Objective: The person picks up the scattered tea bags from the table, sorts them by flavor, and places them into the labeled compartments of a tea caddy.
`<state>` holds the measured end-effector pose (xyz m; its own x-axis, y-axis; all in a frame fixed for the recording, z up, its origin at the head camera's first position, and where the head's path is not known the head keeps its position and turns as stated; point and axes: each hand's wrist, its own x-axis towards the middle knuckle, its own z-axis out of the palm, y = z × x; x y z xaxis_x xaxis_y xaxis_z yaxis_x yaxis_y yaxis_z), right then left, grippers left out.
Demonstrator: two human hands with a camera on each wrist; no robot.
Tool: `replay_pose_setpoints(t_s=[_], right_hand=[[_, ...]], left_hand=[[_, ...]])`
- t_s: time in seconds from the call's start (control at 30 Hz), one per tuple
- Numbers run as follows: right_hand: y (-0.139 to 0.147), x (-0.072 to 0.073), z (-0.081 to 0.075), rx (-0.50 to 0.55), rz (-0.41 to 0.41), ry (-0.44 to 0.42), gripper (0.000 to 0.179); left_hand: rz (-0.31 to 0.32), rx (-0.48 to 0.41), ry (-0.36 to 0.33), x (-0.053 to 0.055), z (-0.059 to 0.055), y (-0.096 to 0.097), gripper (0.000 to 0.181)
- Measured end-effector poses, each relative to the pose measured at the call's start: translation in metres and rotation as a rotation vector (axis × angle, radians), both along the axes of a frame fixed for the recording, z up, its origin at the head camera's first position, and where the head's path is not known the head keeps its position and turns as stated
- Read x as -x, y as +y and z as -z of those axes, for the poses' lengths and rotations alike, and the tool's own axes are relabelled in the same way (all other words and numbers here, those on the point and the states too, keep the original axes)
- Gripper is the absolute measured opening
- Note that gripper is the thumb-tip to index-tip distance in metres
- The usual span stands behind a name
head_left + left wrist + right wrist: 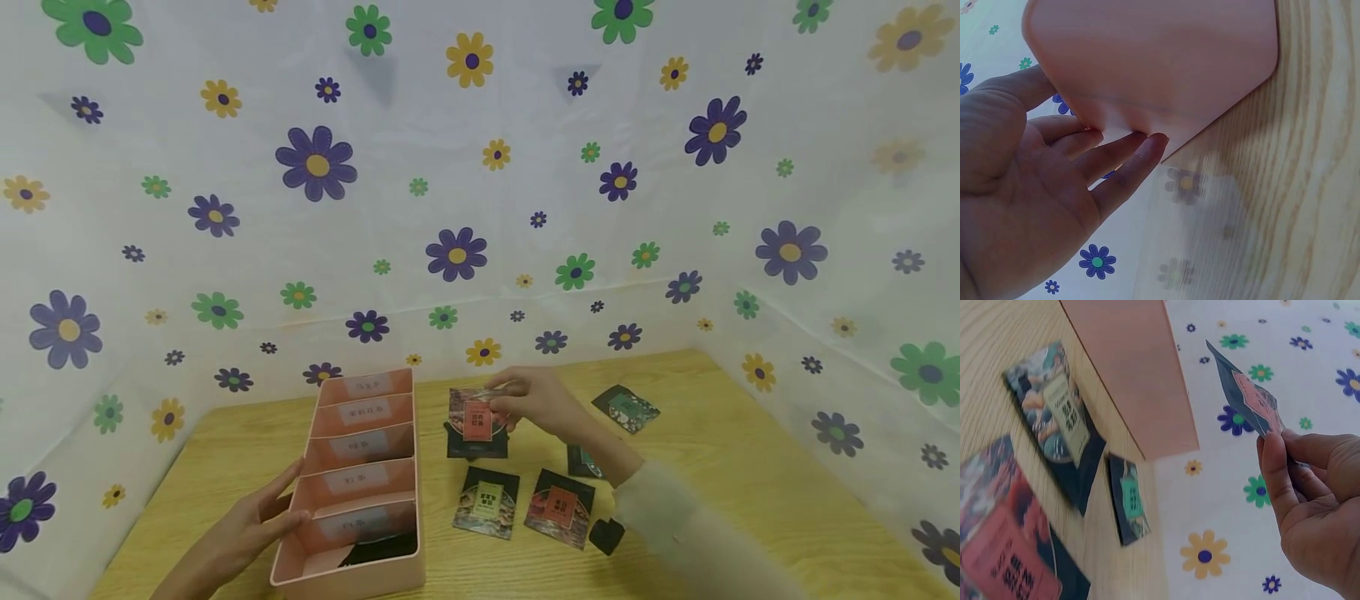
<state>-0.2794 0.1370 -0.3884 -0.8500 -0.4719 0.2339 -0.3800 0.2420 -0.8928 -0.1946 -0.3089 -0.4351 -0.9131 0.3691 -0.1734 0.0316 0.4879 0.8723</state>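
My right hand (536, 404) pinches a dark sachet with a red label (477, 423) by its edge, held up off the table to the right of the box. In the right wrist view the sachet (1247, 397) is tilted, between thumb and fingers. Below it lies a sachet with a green label (1130, 499), mostly hidden in the head view. My left hand (243, 533) holds the left wall of a pink divided box (408, 575); its thumb is at the rim and its fingertips press the outer wall (1166, 69). A black sachet (381, 550) lies in the nearest compartment.
Right of the box lie a yellow-green-labelled sachet (486, 503), a red-labelled one (561, 508), a teal-labelled one (585, 461) partly under my forearm, and another (628, 408) farther back. A small black object (606, 536) sits nearby. Flower-patterned sheeting (420, 225) encloses the wooden table (750, 467).
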Motion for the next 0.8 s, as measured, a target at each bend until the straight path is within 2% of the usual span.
replay_pose_setpoints(t_s=[0.1, 0.3, 0.43, 0.53, 0.63, 0.8], right_hand=[[-0.016, -0.004, -0.003, 0.004, -0.015, 0.038, 0.031], [-0.05, -0.016, -0.01, 0.025, -0.026, 0.178, 0.025], [-0.075, -0.027, -0.011, 0.044, 0.002, 0.255, 0.023], [-0.09, -0.037, -0.01, 0.055, 0.027, 0.301, 0.023], [-0.1, -0.046, -0.005, 0.053, 0.017, 0.366, 0.023], [-0.108, -0.058, 0.007, -0.051, -0.038, 0.56, 0.024]], left_hand=[[-0.004, 0.011, 0.005, 0.001, -0.001, 0.001, 0.078], [-0.016, 0.023, 0.004, 0.001, -0.003, 0.002, 0.078], [-0.023, 0.028, -0.001, 0.0, -0.003, 0.002, 0.078], [-0.026, 0.032, 0.003, 0.0, -0.002, 0.002, 0.078], [-0.029, 0.033, 0.006, 0.0, -0.002, 0.002, 0.078], [-0.025, 0.006, -0.019, 0.0, -0.001, 0.002, 0.078]])
